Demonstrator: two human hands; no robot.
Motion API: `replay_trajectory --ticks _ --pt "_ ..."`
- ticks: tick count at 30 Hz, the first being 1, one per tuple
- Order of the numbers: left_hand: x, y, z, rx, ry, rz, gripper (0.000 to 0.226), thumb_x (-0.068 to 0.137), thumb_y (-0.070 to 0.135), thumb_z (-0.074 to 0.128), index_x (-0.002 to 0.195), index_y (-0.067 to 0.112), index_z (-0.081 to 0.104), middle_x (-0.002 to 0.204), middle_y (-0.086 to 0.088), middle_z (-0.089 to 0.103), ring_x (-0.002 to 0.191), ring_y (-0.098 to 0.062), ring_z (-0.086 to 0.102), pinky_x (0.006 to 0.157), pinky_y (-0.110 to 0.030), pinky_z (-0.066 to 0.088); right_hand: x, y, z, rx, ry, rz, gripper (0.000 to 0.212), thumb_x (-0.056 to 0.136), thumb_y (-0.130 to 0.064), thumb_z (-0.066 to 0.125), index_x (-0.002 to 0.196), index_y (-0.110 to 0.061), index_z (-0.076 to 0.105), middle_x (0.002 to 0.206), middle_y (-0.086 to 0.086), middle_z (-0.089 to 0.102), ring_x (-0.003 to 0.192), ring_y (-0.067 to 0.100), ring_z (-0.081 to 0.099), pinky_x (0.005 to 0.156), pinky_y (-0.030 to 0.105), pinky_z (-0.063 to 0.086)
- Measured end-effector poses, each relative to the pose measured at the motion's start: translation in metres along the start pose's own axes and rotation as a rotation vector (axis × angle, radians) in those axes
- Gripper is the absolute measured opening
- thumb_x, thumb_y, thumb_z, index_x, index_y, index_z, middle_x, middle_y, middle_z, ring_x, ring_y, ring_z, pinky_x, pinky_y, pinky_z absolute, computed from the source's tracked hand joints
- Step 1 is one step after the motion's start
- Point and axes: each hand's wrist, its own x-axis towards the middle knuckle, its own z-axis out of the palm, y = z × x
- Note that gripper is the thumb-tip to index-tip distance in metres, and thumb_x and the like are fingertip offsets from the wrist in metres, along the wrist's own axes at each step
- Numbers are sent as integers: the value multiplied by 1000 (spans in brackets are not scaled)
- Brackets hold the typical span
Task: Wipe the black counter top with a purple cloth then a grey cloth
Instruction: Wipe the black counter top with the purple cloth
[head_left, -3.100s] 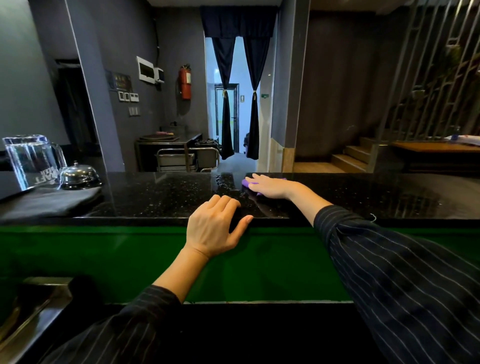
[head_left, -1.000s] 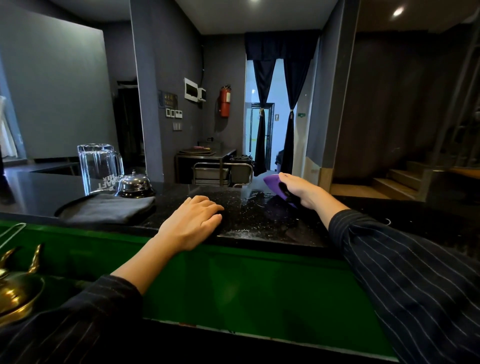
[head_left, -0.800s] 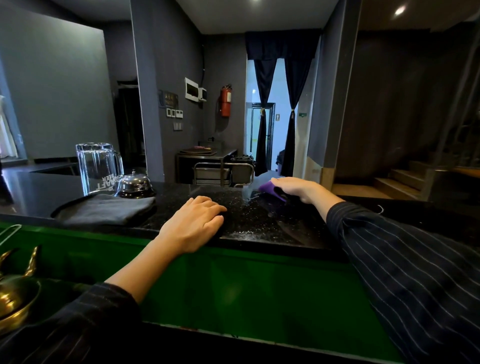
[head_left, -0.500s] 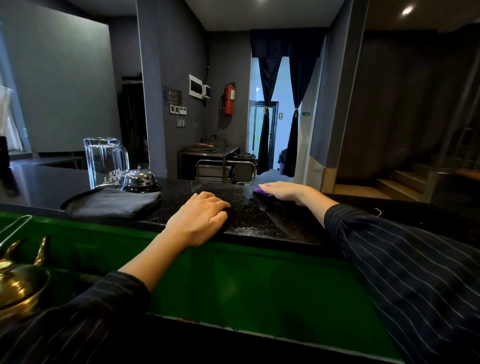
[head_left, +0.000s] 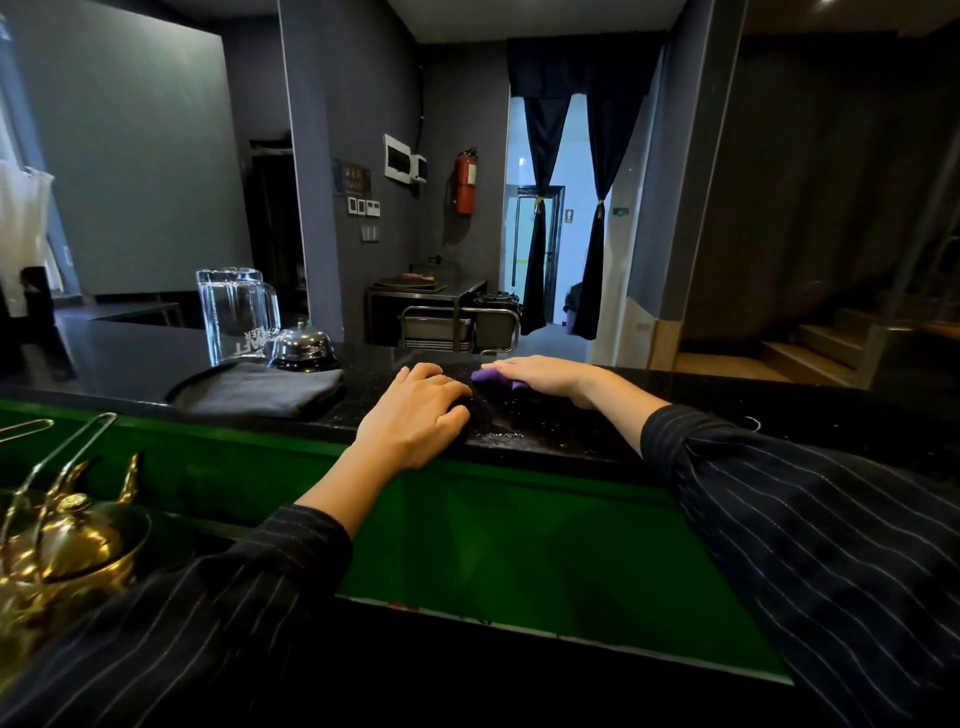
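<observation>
My right hand (head_left: 545, 376) lies flat on the purple cloth (head_left: 488, 376), pressing it onto the black counter top (head_left: 545, 431) near its far edge. Only the cloth's left end shows past my fingers. My left hand (head_left: 415, 418) rests palm down on the counter's near edge, fingers slightly spread, holding nothing. A folded grey cloth (head_left: 260, 388) lies on the counter to the left of my left hand. The counter surface between my hands looks wet and speckled.
A clear glass mug (head_left: 236, 314) and a metal call bell (head_left: 301, 345) stand behind the grey cloth. A brass teapot (head_left: 67, 545) sits lower left behind the green counter front (head_left: 493, 545). Stairs rise at the far right.
My right hand has slid the purple cloth leftward along the far side of the counter, from lifted to pressed flat. My left hand stayed on the near edge. My head turned left.
</observation>
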Motion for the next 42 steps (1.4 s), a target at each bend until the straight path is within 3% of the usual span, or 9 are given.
replay_trajectory --ticks 4,7,10,17,25,29,37,40,42 --pt "-7 -9 -2 31 34 38 57 86 43 28 132 20 53 140 3 51 139 -17 28 116 -52 14 1 -3 8 26 27 0 46 106 -36 24 142 -21 49 150 -5 40 137 11 36 95 15 34" --pt "-25 -35 -6 110 87 -1 70 85 54 13 131 20 53 139 4 52 139 -18 31 116 -55 13 7 -1 13 -149 14 46 53 104 -45 21 152 -23 29 162 -3 13 149 13 14 120 33 11" --pt "-41 -49 -1 208 189 -68 70 86 54 10 122 23 62 128 6 62 129 -20 43 112 -48 17 10 -5 17 -298 6 97 58 104 -48 18 156 -22 13 164 0 1 151 17 1 122 41 -2" --pt "-41 -46 -3 129 124 -151 76 78 55 2 127 28 54 133 10 57 129 -15 39 111 -42 20 4 -22 34 -367 67 110 55 104 -44 13 156 -24 9 164 2 0 151 22 2 120 44 2" --pt "-37 -50 -5 62 25 -172 60 87 48 16 131 28 51 137 7 54 134 -15 36 117 -47 14 21 -18 34 -366 160 222 52 106 -23 17 154 -6 8 161 19 11 147 38 15 119 50 17" --pt "-35 -48 -1 86 64 -176 53 90 42 19 127 26 54 134 5 56 131 -18 39 116 -47 19 35 -28 40 -479 208 297 56 102 -35 17 155 -16 14 162 11 11 148 36 12 117 54 13" --pt "-40 -43 -3 94 133 -204 59 89 42 11 113 18 59 120 -2 61 124 -23 44 110 -46 28 31 -53 56 -421 109 220 55 102 -30 15 155 -18 8 163 11 7 148 36 10 118 54 13" --pt "-45 -42 1 72 214 -232 45 97 41 24 105 16 60 112 -3 63 122 -24 47 108 -45 29 15 -43 53 -473 214 285 55 101 -33 18 153 -16 20 161 11 18 147 35 17 117 53 16" --pt "-52 -42 5 13 257 -238 54 93 48 19 108 16 60 113 -2 63 119 -22 48 108 -40 28 7 -42 54 -488 295 397 56 99 -36 24 151 -14 26 159 11 23 146 34 20 116 51 17"
